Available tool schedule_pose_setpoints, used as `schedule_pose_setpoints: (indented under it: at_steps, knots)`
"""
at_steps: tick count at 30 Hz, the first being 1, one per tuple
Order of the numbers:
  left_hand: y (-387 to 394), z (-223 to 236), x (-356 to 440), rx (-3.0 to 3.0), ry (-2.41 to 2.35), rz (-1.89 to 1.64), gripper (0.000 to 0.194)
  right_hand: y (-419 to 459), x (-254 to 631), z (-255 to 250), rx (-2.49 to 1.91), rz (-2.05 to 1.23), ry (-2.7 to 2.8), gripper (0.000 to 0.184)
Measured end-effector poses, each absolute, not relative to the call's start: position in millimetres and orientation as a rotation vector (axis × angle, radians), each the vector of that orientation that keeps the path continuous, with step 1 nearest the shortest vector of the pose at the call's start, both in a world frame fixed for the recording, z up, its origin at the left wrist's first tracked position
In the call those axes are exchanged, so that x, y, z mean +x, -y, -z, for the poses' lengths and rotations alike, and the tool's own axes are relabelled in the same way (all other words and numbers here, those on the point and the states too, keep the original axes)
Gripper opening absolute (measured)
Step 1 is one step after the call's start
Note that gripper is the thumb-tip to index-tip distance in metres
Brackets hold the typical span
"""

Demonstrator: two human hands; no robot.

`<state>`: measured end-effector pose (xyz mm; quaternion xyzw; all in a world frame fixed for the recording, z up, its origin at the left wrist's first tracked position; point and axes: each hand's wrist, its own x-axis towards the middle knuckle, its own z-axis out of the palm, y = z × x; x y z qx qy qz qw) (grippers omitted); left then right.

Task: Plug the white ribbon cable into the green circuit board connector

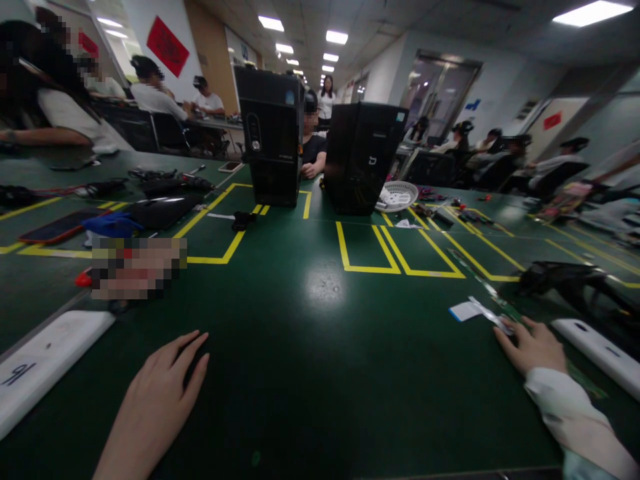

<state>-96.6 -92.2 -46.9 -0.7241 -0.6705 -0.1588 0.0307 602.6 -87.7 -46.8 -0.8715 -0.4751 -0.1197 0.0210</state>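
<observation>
My left hand [159,390] rests over the green tabletop with its fingers stretched out and nothing in it. My right hand [536,348] is at the right, its fingers curled round a long narrow green circuit board strip [473,267], part of which is hidden under the hand. From the strip hangs a white flat ribbon cable [467,311] with a blue end, close to my thumb. Right of that hand lies a white plastic casing [600,350]. Another long white casing [55,363] lies left of my left hand.
Two black computer towers [273,137] stand mid-table, with a white basket [399,197] beside the right one. Yellow tape [373,270] marks the table [300,413]. Cables, a blue cloth-like thing [115,225] and a black frame part [565,280] lie around. Several people sit beyond.
</observation>
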Motion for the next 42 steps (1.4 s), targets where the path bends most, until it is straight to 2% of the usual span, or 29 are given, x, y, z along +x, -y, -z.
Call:
schedule_pose_setpoints:
  at_steps: [8, 14, 25, 34, 42]
  knots:
    - [91.6, 51.0, -99.9, -2.229, 2.058, 0.476, 0.061, 63.1, 576.5, 48.9, -2.054, 0.183, 1.953, 0.058]
    - [92.2, 48.7, -96.9, -2.220, 2.053, 0.507, 0.060, 41.6, 491.3, 37.7, -1.659, 0.011, 2.197, 0.046]
    - [92.2, 48.1, -101.3, -2.237, 2.095, 0.494, 0.062, -22.7, 343.3, 31.5, -1.072, -0.057, 2.500, 0.038]
    - [91.0, 50.0, -102.4, -2.230, 2.097, 0.503, 0.059, 23.6, 238.3, 21.3, -0.693, -0.309, 2.673, 0.043]
    - [90.3, 50.8, -103.2, -2.232, 2.097, 0.479, 0.059, 50.7, 210.1, 13.5, -0.610, -0.371, 2.793, 0.050]
